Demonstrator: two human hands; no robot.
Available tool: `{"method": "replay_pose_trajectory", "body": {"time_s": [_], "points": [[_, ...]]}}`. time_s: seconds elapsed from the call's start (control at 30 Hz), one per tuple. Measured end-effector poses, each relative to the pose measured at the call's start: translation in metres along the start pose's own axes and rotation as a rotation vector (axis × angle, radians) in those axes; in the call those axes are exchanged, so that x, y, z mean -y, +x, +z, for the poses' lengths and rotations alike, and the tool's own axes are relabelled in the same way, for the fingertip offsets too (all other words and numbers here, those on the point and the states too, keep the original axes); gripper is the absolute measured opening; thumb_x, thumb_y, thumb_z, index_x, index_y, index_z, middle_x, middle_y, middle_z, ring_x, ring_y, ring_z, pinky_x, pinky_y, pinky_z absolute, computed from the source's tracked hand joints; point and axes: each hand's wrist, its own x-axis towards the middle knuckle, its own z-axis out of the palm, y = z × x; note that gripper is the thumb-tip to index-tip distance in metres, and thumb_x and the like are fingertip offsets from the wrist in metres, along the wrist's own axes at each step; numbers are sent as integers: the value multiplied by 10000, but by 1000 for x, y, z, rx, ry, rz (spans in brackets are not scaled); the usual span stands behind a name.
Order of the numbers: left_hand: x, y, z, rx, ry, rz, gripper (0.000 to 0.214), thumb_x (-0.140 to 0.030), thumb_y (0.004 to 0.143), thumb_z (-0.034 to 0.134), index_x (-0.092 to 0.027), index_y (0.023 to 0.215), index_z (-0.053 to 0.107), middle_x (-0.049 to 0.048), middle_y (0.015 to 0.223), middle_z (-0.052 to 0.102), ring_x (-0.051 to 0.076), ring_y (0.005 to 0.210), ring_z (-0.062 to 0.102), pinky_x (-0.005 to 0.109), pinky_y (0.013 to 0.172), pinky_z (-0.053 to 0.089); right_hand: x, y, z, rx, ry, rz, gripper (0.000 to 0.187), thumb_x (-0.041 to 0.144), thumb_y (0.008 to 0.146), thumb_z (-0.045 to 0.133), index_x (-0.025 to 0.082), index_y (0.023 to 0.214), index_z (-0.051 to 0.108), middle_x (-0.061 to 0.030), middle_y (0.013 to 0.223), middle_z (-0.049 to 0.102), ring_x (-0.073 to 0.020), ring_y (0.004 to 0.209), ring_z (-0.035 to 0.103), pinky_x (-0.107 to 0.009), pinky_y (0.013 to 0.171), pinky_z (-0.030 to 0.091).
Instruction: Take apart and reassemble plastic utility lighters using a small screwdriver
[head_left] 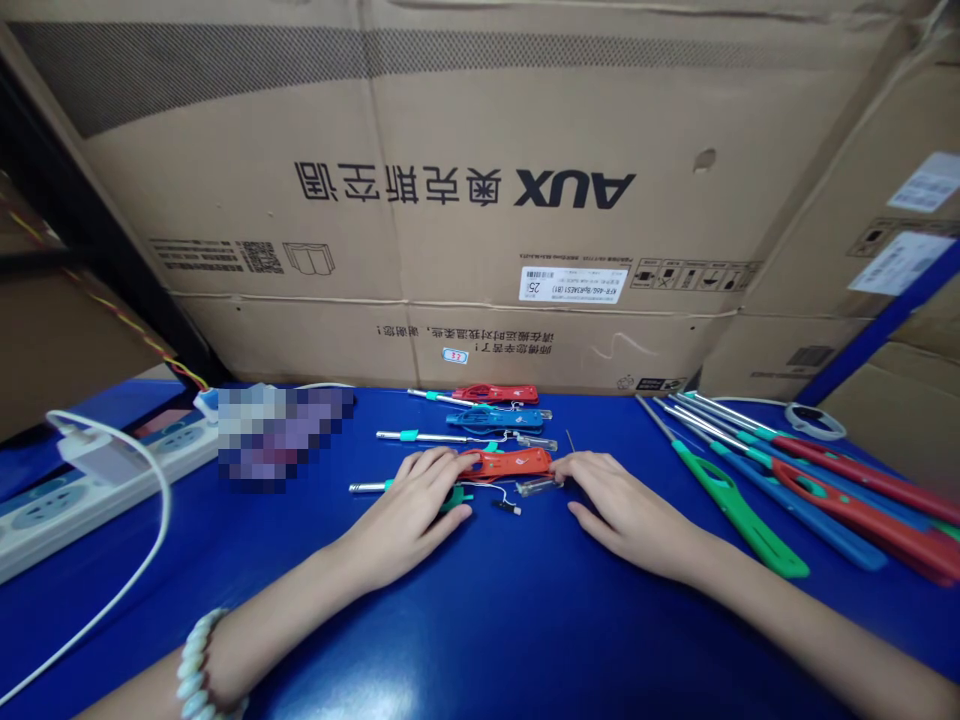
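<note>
My left hand [424,505] lies over the left part of an orange lighter casing [514,462], thumb apart from the fingers. It partly hides a metal lighter tube [367,487] and a green piece [457,498]. At the casing's right end rest the fingertips of my right hand [630,505], its thumb also apart. Just below the casing are a clear plastic fuel tank [534,487] and a small black part on a white wire [506,508]. Behind lie a blue casing [502,420], a red casing [502,394] and another metal tube [427,437].
Several assembled long lighters, among them a green one [742,510], lie at the right. A white power strip [97,480] with a plugged-in cable runs along the left, beside a blurred-out item [281,435]. A large cardboard box [450,240] walls off the back of the blue table [480,640].
</note>
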Motion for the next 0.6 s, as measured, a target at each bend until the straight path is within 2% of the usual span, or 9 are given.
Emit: {"method": "replay_pose_trajectory", "body": {"time_s": [0.3, 0.47, 0.6], "points": [[-9, 1, -8, 17, -53, 37, 307, -238, 978, 446, -203, 1283, 455, 79, 1161, 576, 234, 1056, 472, 425, 938, 367, 6, -2, -7, 13, 46, 9, 148, 89, 879, 434, 202, 915, 522, -70, 969, 593, -220, 923, 527, -377, 809, 441], [-15, 0, -9, 37, -81, 101, 244, -211, 977, 435, -205, 1205, 522, 44, 1010, 634, 204, 950, 529, 394, 906, 333, 15, -5, -13, 48, 57, -28, 135, 90, 862, 444, 201, 832, 514, -51, 869, 581, -216, 893, 509, -360, 790, 425], [-21, -1, -10, 29, -75, 155, 209, -206, 956, 469, -206, 1138, 573, 41, 964, 648, 190, 898, 547, 371, 887, 318, 23, -6, -17, 81, 71, -69, 127, 95, 838, 456, 206, 814, 514, -44, 836, 584, -201, 832, 513, -352, 780, 422]]}}
